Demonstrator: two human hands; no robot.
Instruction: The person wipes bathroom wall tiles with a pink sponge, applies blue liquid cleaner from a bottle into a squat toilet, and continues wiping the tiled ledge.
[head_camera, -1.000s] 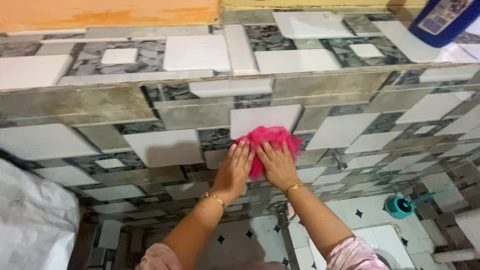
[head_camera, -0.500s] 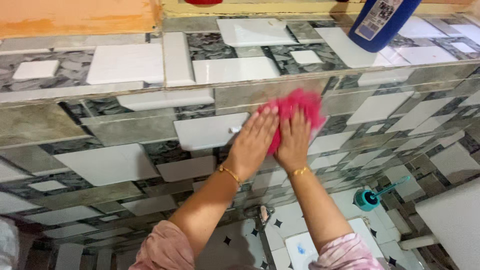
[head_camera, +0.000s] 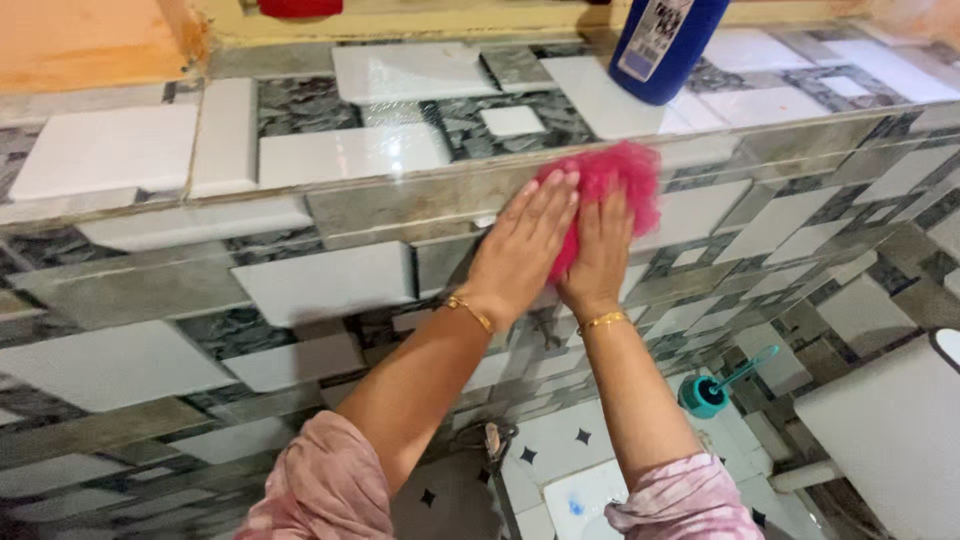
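Pink scrubber (head_camera: 615, 180) under ledge (head_camera: 420, 205) edge, both flat hands pressing it: left hand (head_camera: 520, 245), right hand (head_camera: 598, 250); tiles below ledge unwiped, judging by position

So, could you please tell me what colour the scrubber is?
Pink; the scrubber shows best in the head view.

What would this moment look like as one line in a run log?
left hand: flat on pink scrubber | right hand: pressing scrubber | surface: tiled wall below ledge | nearby: blue bottle on ledge
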